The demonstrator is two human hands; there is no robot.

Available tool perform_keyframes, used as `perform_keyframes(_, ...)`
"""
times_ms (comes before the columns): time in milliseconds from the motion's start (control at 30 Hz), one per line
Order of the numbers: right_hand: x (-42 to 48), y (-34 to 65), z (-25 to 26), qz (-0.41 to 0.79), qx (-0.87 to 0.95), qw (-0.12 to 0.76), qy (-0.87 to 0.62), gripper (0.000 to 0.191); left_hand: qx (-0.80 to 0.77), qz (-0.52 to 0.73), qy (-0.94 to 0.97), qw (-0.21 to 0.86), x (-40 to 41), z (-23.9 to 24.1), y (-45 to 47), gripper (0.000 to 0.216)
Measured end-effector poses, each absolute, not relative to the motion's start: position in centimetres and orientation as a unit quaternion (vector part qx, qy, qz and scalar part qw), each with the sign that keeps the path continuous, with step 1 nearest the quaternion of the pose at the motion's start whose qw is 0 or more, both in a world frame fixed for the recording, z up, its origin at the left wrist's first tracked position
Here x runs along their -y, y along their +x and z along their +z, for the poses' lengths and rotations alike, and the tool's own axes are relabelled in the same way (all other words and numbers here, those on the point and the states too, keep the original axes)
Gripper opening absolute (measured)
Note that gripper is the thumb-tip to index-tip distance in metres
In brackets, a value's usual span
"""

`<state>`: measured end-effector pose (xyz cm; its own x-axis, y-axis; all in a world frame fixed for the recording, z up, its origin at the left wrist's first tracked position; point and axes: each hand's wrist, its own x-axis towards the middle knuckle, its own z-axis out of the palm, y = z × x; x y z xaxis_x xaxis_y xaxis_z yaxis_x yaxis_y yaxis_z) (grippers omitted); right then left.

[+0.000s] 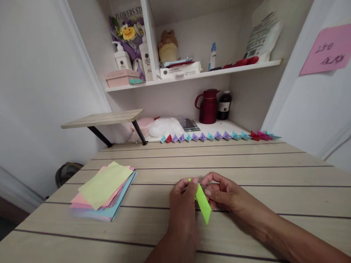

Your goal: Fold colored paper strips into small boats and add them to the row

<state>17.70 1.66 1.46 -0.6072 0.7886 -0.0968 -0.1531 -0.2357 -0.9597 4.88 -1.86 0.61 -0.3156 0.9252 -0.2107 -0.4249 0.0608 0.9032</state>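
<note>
Green paper, a narrow folded strip, is pinched between both of our hands just above the pale wood-plank desk. Left hand clamps the strip's upper end between thumb and fingertips; right hand closes on the same end from 3 o'clock, fingers curled tight on the fold. Both grips are narrow, holding paper. The lower tip hangs free toward 6 o'clock, tilted, apart from the desk as far as we can tell. Two-handed pinch at one end probably serves to keep a crease aligned; that's a judgement, the fold itself is hidden under the fingers.

Outward: at 9 o'clock of the hands, well apart, lies a loose stack of pastel paper sheets, yellow-green sheet on top, likely kept on that side for easy reach. At 12 o'clock, along the desk's far edge, a row of small folded paper pieces in blue, purple and red stands lined up side by side. Behind it, a dark red jug sits in the alcove; a pink handwritten note is stuck on the wall at 2 o'clock.
</note>
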Motion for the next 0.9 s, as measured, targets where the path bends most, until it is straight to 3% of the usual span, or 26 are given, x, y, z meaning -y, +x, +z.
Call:
perform_keyframes(267,-0.2,16.6,1.7,0.712,0.554,0.315,-0.296,0.048,-0.477,0.671,0.206,0.529,2.1,0.3,4.8,0.027)
perform_keyframes(500,-1.5,17.2,1.2,0.759,0.453,0.367,-0.29,0.017,-0.445,0.656,0.222,0.568,2.1,1.0,4.7,0.024)
perform_keyframes(733,-2.7,18.2,1.2,0.807,0.37,0.347,-0.301,0.015,-0.45,0.617,0.272,0.586,1.8,0.9,5.0,0.044)
perform_keyframes(900,-2.6,18.3,1.1,0.834,0.348,0.33,-0.272,0.013,-0.492,0.607,0.266,0.565,1.1,0.2,4.8,0.042)
